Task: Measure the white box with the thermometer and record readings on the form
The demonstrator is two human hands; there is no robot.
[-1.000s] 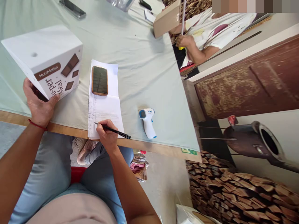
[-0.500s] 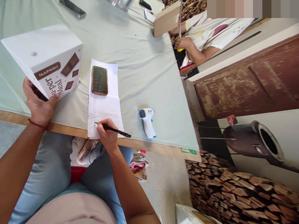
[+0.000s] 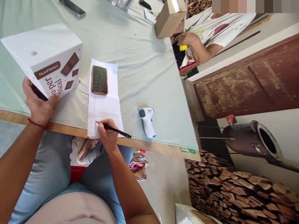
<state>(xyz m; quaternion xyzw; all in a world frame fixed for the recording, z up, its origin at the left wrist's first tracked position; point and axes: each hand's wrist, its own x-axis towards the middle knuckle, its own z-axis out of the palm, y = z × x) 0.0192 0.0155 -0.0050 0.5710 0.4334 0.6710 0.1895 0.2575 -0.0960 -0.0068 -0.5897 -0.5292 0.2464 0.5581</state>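
Note:
My left hand (image 3: 40,104) grips the lower end of a white box (image 3: 54,40) printed "NutriMotion", which is tilted over the table's left side. Its thumb presses the printed face; the fingers go behind. My right hand (image 3: 107,133) is closed around a black pen (image 3: 116,130), the tip at the lower part of an open notebook (image 3: 107,107). Small writing runs down the notebook's left edge. A phone in a brown case (image 3: 99,80) lies on the upper page. To the right of my right hand lies a white and blue infrared thermometer (image 3: 147,122).
A pale cloth covers the table (image 3: 140,74). Another phone (image 3: 72,8) lies at the far left. Across the corner, a co-worker's hands hold a cardboard box (image 3: 169,20). A metal stove (image 3: 252,138) and stacked firewood (image 3: 245,196) stand at the right.
The co-worker's cardboard box has turned, showing another side, and the co-worker's hand has shifted. My own hands, the white box and the pen are almost where they were.

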